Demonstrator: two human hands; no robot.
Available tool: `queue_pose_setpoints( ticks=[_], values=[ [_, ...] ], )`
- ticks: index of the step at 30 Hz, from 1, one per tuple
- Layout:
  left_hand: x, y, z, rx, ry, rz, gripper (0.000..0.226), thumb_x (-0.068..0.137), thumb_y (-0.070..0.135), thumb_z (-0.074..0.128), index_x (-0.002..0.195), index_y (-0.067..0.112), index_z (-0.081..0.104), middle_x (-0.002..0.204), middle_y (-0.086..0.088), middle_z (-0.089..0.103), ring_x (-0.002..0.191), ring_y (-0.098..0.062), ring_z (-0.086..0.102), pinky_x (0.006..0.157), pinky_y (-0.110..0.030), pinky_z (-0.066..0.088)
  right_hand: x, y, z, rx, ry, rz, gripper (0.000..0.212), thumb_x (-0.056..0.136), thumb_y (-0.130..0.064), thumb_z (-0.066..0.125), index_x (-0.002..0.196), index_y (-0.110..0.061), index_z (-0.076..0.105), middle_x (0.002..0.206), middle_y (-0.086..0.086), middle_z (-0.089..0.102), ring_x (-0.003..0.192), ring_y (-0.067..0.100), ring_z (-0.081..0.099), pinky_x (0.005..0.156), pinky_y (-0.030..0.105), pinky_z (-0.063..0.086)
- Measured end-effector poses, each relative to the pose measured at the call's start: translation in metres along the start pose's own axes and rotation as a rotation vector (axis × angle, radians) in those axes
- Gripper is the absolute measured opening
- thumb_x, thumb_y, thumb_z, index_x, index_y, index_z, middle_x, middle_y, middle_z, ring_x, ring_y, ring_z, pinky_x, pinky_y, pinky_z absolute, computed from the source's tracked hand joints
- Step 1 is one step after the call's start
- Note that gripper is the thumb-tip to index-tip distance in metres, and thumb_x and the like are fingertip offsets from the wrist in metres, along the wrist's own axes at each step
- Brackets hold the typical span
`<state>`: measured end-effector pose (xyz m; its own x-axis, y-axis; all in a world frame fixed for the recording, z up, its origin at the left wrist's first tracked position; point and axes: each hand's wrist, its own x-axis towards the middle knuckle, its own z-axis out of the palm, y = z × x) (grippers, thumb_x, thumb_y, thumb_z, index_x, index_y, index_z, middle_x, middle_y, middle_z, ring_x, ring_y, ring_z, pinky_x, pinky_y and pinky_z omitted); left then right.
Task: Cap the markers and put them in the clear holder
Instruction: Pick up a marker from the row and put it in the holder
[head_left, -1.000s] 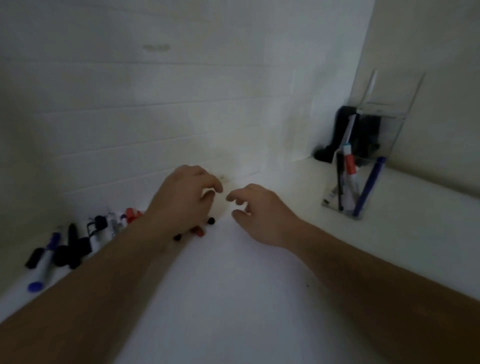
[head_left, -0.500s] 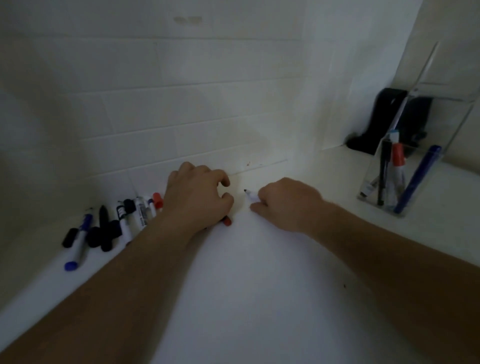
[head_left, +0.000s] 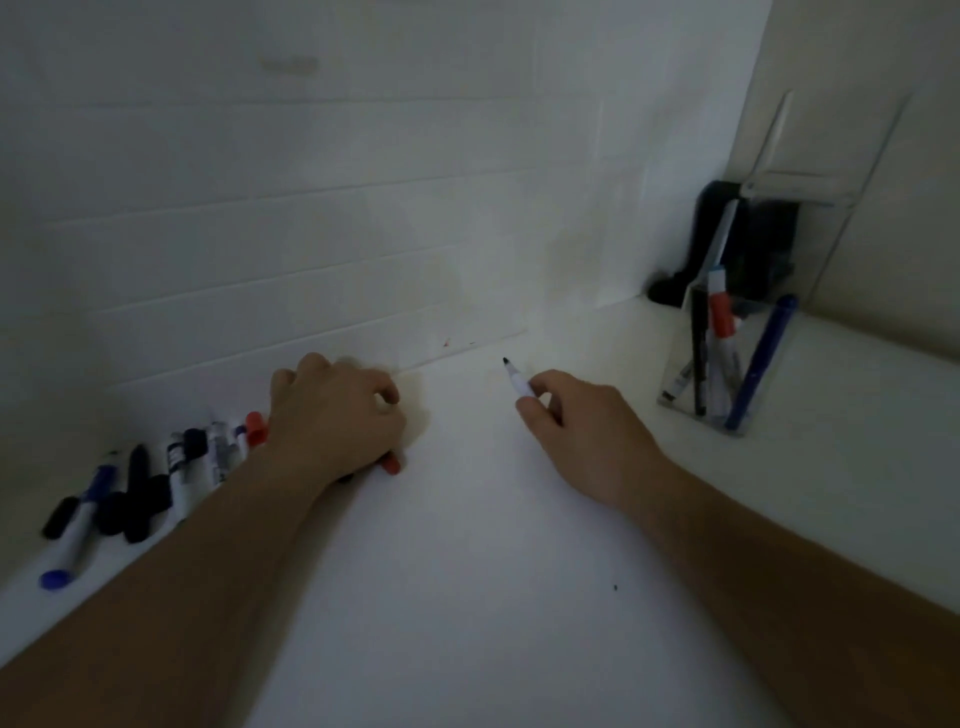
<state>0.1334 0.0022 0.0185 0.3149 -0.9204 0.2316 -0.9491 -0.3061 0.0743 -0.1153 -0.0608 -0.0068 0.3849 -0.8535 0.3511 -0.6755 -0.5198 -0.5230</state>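
Observation:
My right hand (head_left: 582, 431) grips an uncapped white marker (head_left: 515, 378) whose black tip points up and away, just above the white counter. My left hand (head_left: 332, 415) lies curled, knuckles up, over loose caps; a red cap (head_left: 392, 464) pokes out under it, and what the fingers hold is hidden. A row of markers and caps (head_left: 171, 473) lies at the left along the wall, ending in a blue-capped marker (head_left: 72, 545). The clear holder (head_left: 670, 395) stands at the right with several markers inside, among them a red one (head_left: 719, 317) and a blue one (head_left: 758, 364).
A white tiled wall runs behind the counter (head_left: 467, 571). A black object (head_left: 748, 244) stands in the corner behind the holder. A small dark speck (head_left: 615, 587) marks the counter between my forearms.
My right hand has picked up the uncapped marker and lifted it to the right, away from the left hand. My left hand has closed down over the caps.

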Motion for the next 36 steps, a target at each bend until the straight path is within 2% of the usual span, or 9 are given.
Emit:
queue_pose_setpoints(
  ticks=[5, 7, 9, 16, 21, 26, 30, 33, 36],
  values=[
    [-0.001, 0.003, -0.006, -0.152, 0.145, 0.018, 0.036, 0.078, 0.046, 0.054, 0.11, 0.04, 0.069, 0.104, 0.009, 0.064, 0.105, -0.023, 0.056, 0.093, -0.04, 0.04, 0.0, 0.002, -0.002, 0.026, 0.008, 0.02, 0.035, 0.099, -0.062, 0.04, 0.1, -0.033, 0.06, 0.067, -0.005, 0.062, 0.065, 0.011, 0.059, 0.066, 0.034, 0.052],
    [-0.008, 0.01, -0.009, -0.375, 0.168, 0.069, 0.029, 0.084, 0.039, 0.058, 0.11, 0.038, 0.07, 0.105, 0.01, 0.057, 0.092, -0.012, 0.063, 0.082, -0.025, 0.05, 0.001, -0.001, -0.003, 0.042, 0.039, 0.002, 0.032, 0.101, -0.058, 0.04, 0.098, -0.031, 0.058, 0.066, -0.004, 0.059, 0.062, 0.009, 0.057, 0.062, 0.033, 0.048],
    [-0.017, 0.022, -0.01, -0.485, 0.167, 0.157, 0.025, 0.087, 0.028, 0.063, 0.109, 0.036, 0.072, 0.102, 0.012, 0.054, 0.082, 0.003, 0.059, 0.075, -0.011, 0.046, 0.002, -0.002, -0.004, 0.067, 0.074, -0.022, 0.026, 0.104, -0.05, 0.038, 0.096, -0.029, 0.053, 0.068, -0.004, 0.055, 0.061, 0.009, 0.053, 0.057, 0.032, 0.043],
    [-0.035, 0.05, -0.013, -0.728, 0.159, 0.206, 0.02, 0.085, 0.021, 0.073, 0.1, 0.035, 0.073, 0.095, 0.019, 0.066, 0.083, 0.014, 0.062, 0.071, 0.002, 0.039, 0.003, 0.0, -0.006, 0.139, 0.095, -0.025, 0.016, 0.106, -0.037, 0.038, 0.104, -0.025, 0.049, 0.079, -0.002, 0.058, 0.071, 0.016, 0.055, 0.067, 0.039, 0.048],
    [-0.038, 0.052, -0.007, -0.835, 0.023, 0.157, 0.025, 0.088, 0.028, 0.071, 0.108, 0.042, 0.069, 0.094, 0.02, 0.073, 0.083, 0.008, 0.067, 0.071, -0.007, 0.046, 0.003, 0.001, -0.003, 0.117, 0.084, -0.036, 0.012, 0.105, -0.036, 0.041, 0.105, -0.027, 0.049, 0.087, -0.002, 0.06, 0.078, 0.017, 0.057, 0.071, 0.04, 0.051],
    [-0.038, 0.052, -0.006, -0.778, 0.052, 0.221, 0.029, 0.087, 0.021, 0.069, 0.104, 0.044, 0.073, 0.095, 0.027, 0.069, 0.081, -0.001, 0.066, 0.07, -0.007, 0.045, 0.003, 0.002, -0.004, 0.134, 0.078, -0.051, 0.012, 0.105, -0.034, 0.042, 0.105, -0.025, 0.049, 0.086, -0.002, 0.058, 0.075, 0.014, 0.056, 0.067, 0.036, 0.047],
    [-0.038, 0.053, -0.002, -1.003, 0.01, 0.114, 0.026, 0.073, 0.013, 0.065, 0.083, 0.033, 0.077, 0.103, 0.017, 0.073, 0.089, -0.012, 0.07, 0.077, -0.028, 0.056, 0.004, 0.003, -0.003, 0.141, 0.062, -0.052, 0.012, 0.105, -0.035, 0.041, 0.103, -0.025, 0.048, 0.08, -0.005, 0.054, 0.071, 0.014, 0.052, 0.064, 0.034, 0.043],
    [-0.038, 0.054, -0.005, -1.081, 0.042, 0.103, 0.013, 0.078, 0.017, 0.077, 0.079, 0.029, 0.073, 0.098, 0.01, 0.073, 0.08, -0.007, 0.069, 0.07, -0.022, 0.052, 0.005, 0.003, -0.003, 0.134, 0.069, -0.061, 0.011, 0.105, -0.035, 0.042, 0.103, -0.027, 0.049, 0.083, -0.005, 0.057, 0.075, 0.014, 0.055, 0.068, 0.037, 0.047],
    [-0.036, 0.051, -0.003, -1.089, 0.01, 0.073, 0.026, 0.087, 0.009, 0.072, 0.091, 0.034, 0.067, 0.093, 0.005, 0.074, 0.079, -0.009, 0.071, 0.067, -0.025, 0.051, 0.006, 0.005, -0.002, 0.134, 0.068, -0.073, 0.01, 0.105, -0.034, 0.043, 0.105, -0.028, 0.05, 0.088, -0.004, 0.058, 0.078, 0.015, 0.056, 0.069, 0.038, 0.048]
  ],
)
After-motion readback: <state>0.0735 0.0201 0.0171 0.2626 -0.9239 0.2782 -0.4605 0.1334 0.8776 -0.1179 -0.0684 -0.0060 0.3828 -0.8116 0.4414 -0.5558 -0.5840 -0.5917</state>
